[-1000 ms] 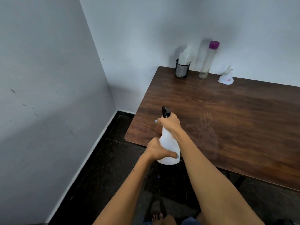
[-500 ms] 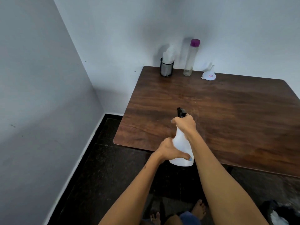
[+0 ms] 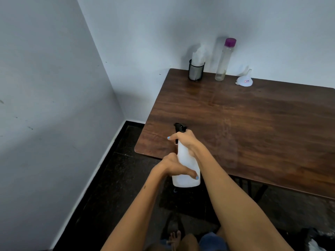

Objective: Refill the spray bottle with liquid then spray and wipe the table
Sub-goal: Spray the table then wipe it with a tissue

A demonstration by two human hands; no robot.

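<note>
Viewpoint: you look down from your head camera along both bare forearms into the corner of a room with pale walls.
Spray bottle: the white spray bottle (image 3: 186,165) with a black trigger head (image 3: 179,128) is upright in the air, held over the near left corner of the surface, its base hanging just past the near edge, above the floor.
Left hand: your left hand (image 3: 173,167) grasps the lower body of the spray bottle, the thumb lying across its front near the base.
Right hand: your right hand (image 3: 184,140) is wrapped around the neck of the spray bottle just under the trigger head, with one fingertip poking out on the left side.
Surface: a dark brown wooden surface (image 3: 253,124) fills the right side of the view, its far edge against the back wall.
Far edge, left: a black mesh holder (image 3: 196,72) stands there with white tissue paper (image 3: 199,54) sticking up out of it.
Far edge, middle: a tall clear bottle (image 3: 224,60) with a purple cap stands upright just right of the holder, apart from it.
Far edge, right: a small white funnel (image 3: 244,79) sits mouth-down on the surface, spout up, well apart from the clear bottle.
Floor: dark floor (image 3: 112,187) shows below and left of the surface, and a bare foot (image 3: 175,237) is visible at the bottom.
</note>
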